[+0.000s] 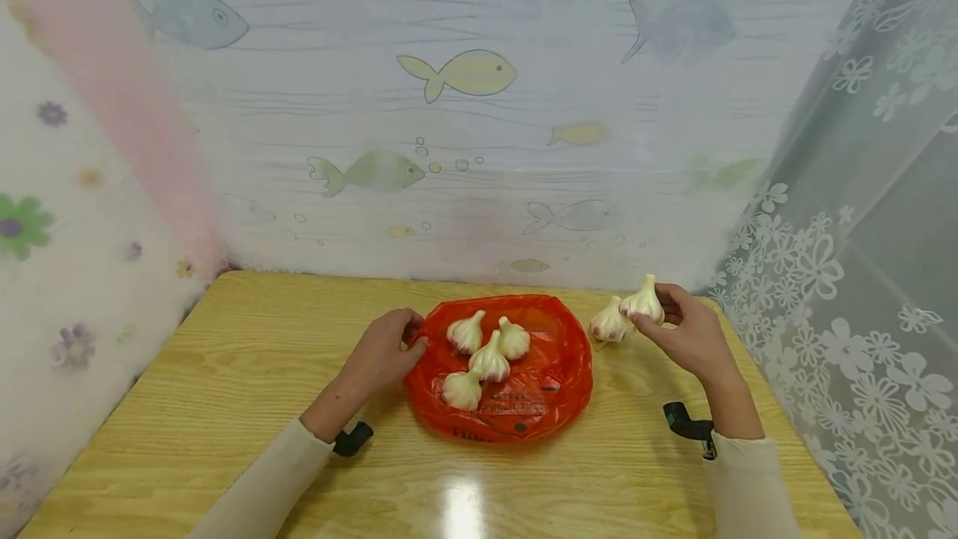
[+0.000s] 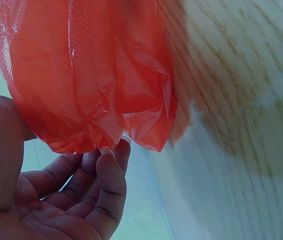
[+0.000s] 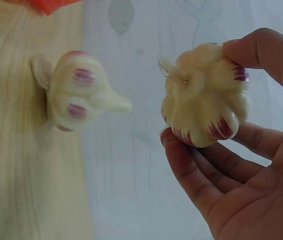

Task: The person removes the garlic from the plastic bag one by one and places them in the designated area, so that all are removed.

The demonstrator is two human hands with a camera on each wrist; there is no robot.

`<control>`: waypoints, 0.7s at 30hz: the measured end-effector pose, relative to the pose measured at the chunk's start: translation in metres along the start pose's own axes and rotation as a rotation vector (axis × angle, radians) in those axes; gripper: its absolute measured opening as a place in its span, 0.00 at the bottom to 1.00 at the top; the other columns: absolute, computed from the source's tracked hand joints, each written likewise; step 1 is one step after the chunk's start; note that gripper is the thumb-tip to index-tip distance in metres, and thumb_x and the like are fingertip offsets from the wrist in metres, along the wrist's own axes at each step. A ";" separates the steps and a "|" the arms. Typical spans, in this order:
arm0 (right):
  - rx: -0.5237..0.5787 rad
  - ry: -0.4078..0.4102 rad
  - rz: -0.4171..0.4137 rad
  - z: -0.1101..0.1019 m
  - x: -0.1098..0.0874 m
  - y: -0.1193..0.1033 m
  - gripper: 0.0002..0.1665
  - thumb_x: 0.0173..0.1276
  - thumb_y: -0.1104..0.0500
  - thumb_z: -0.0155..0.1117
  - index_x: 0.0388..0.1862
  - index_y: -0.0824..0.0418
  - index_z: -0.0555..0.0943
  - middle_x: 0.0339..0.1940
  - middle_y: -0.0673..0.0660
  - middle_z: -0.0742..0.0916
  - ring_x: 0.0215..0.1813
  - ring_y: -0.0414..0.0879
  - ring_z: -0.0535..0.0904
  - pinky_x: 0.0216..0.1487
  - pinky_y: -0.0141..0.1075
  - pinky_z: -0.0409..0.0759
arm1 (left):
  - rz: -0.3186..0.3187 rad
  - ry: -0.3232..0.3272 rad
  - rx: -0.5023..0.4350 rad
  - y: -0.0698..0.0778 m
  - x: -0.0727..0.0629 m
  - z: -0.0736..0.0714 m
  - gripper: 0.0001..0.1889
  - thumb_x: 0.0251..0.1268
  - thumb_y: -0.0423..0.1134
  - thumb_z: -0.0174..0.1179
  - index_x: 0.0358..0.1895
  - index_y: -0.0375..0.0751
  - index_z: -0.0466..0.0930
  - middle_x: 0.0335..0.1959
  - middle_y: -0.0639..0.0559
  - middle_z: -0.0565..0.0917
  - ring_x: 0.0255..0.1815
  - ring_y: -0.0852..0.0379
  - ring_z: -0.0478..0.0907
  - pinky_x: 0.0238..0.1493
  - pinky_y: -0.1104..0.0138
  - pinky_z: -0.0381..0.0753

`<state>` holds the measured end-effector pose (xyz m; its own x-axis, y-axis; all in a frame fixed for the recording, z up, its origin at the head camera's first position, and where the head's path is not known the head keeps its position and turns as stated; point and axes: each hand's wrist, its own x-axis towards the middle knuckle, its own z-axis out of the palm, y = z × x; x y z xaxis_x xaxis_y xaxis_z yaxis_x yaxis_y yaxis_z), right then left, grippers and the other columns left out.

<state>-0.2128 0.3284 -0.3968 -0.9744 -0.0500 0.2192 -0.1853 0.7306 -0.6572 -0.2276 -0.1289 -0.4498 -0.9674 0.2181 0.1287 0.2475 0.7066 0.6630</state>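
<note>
My right hand [image 1: 692, 335] holds a garlic bulb [image 1: 644, 302] up between thumb and curled fingers. In the right wrist view its root end, with short dry roots and purple streaks, faces the camera. Just left of it, a second garlic bulb [image 1: 609, 323] stands on the table, stem up. My left hand [image 1: 380, 352] grips the left edge of a red plastic bag [image 1: 550, 364], fingertips at the crumpled rim. The bag has its rim spread out on the table, and several garlic bulbs [image 1: 491, 358] sit in its left half.
The wooden table [image 1: 224, 406] runs up to a back wall covering [image 1: 464, 215] printed with fish. A lacy flowered curtain [image 1: 861, 339] hangs along the right edge. Below each hand, a black wrist camera mount [image 1: 688, 422] sticks out from the sleeve.
</note>
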 end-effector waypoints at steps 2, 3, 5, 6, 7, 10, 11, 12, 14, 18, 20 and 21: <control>0.006 0.002 0.009 0.001 0.001 0.004 0.40 0.76 0.46 0.69 0.76 0.68 0.71 0.66 0.68 0.82 0.61 0.63 0.83 0.50 0.27 0.79 | -0.001 -0.002 -0.002 0.000 0.000 0.000 0.13 0.72 0.36 0.66 0.55 0.36 0.82 0.45 0.48 0.84 0.43 0.52 0.79 0.48 0.60 0.87; 0.010 0.001 0.014 0.001 0.001 0.005 0.40 0.76 0.46 0.69 0.76 0.68 0.71 0.66 0.68 0.82 0.61 0.64 0.83 0.50 0.27 0.79 | 0.002 -0.002 -0.001 -0.001 0.000 0.000 0.13 0.72 0.36 0.66 0.55 0.36 0.81 0.44 0.48 0.84 0.42 0.52 0.79 0.48 0.60 0.87; 0.018 0.001 0.025 0.001 0.001 0.009 0.41 0.77 0.46 0.69 0.77 0.68 0.70 0.66 0.69 0.82 0.62 0.64 0.82 0.49 0.26 0.78 | -0.001 -0.003 -0.001 -0.001 0.000 0.001 0.13 0.72 0.36 0.66 0.55 0.36 0.81 0.44 0.48 0.84 0.42 0.52 0.79 0.47 0.60 0.87; 0.022 0.001 0.031 0.002 0.001 0.011 0.41 0.77 0.46 0.69 0.77 0.68 0.69 0.67 0.69 0.81 0.63 0.64 0.82 0.50 0.26 0.78 | 0.000 -0.004 -0.001 -0.001 0.000 0.000 0.13 0.72 0.36 0.66 0.55 0.36 0.81 0.44 0.48 0.84 0.42 0.53 0.79 0.47 0.61 0.87; 0.027 0.001 0.036 0.002 0.001 0.013 0.42 0.77 0.45 0.68 0.78 0.68 0.69 0.67 0.69 0.81 0.63 0.64 0.81 0.50 0.26 0.78 | 0.001 -0.004 -0.001 -0.001 0.000 0.000 0.13 0.72 0.36 0.66 0.55 0.36 0.81 0.44 0.48 0.84 0.42 0.53 0.79 0.47 0.61 0.87; 0.034 -0.001 0.051 0.004 0.001 0.020 0.43 0.77 0.45 0.68 0.79 0.68 0.67 0.67 0.69 0.80 0.63 0.64 0.80 0.52 0.30 0.80 | 0.003 -0.003 0.002 -0.001 0.000 0.000 0.13 0.72 0.36 0.67 0.55 0.36 0.81 0.44 0.49 0.84 0.42 0.53 0.79 0.47 0.61 0.87; 0.036 -0.002 0.056 0.005 0.001 0.022 0.43 0.78 0.44 0.67 0.80 0.68 0.66 0.68 0.69 0.80 0.64 0.64 0.80 0.53 0.34 0.81 | 0.005 -0.002 0.002 -0.001 0.000 0.000 0.13 0.72 0.36 0.67 0.55 0.35 0.81 0.44 0.49 0.84 0.42 0.53 0.79 0.46 0.60 0.87; 0.039 -0.002 0.059 0.006 0.001 0.024 0.44 0.78 0.44 0.67 0.80 0.68 0.66 0.68 0.69 0.79 0.64 0.65 0.80 0.55 0.38 0.82 | 0.007 -0.001 0.004 -0.001 0.000 0.001 0.13 0.72 0.36 0.66 0.55 0.35 0.81 0.44 0.49 0.84 0.42 0.53 0.79 0.46 0.60 0.87; 0.043 0.000 0.067 0.007 0.002 0.028 0.44 0.78 0.44 0.67 0.81 0.68 0.65 0.68 0.70 0.79 0.64 0.65 0.80 0.56 0.45 0.82 | 0.013 -0.001 0.006 -0.001 0.000 0.001 0.13 0.72 0.36 0.66 0.54 0.35 0.81 0.44 0.49 0.84 0.41 0.53 0.79 0.46 0.60 0.87; 0.040 0.007 0.078 0.011 0.003 0.038 0.44 0.78 0.44 0.67 0.81 0.69 0.65 0.68 0.70 0.79 0.62 0.64 0.80 0.54 0.42 0.82 | 0.012 -0.004 0.002 -0.001 0.000 0.002 0.13 0.72 0.36 0.67 0.55 0.35 0.82 0.44 0.48 0.84 0.41 0.53 0.79 0.46 0.61 0.87; 0.036 0.011 0.081 0.013 0.004 0.043 0.43 0.78 0.45 0.66 0.80 0.69 0.66 0.67 0.70 0.80 0.61 0.63 0.81 0.50 0.35 0.81 | 0.009 -0.005 0.001 0.000 0.000 0.002 0.13 0.72 0.36 0.67 0.55 0.36 0.82 0.44 0.49 0.84 0.42 0.53 0.78 0.47 0.61 0.86; 0.036 0.015 0.080 0.014 0.004 0.045 0.43 0.78 0.45 0.66 0.80 0.68 0.66 0.66 0.70 0.80 0.61 0.63 0.81 0.48 0.31 0.80 | 0.010 -0.005 -0.001 0.000 0.000 0.002 0.13 0.72 0.36 0.67 0.55 0.36 0.82 0.44 0.48 0.84 0.42 0.53 0.78 0.47 0.60 0.86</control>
<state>-0.2274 0.3516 -0.4360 -0.9844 0.0181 0.1751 -0.1112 0.7067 -0.6987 -0.2277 -0.1275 -0.4518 -0.9647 0.2281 0.1314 0.2567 0.7041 0.6621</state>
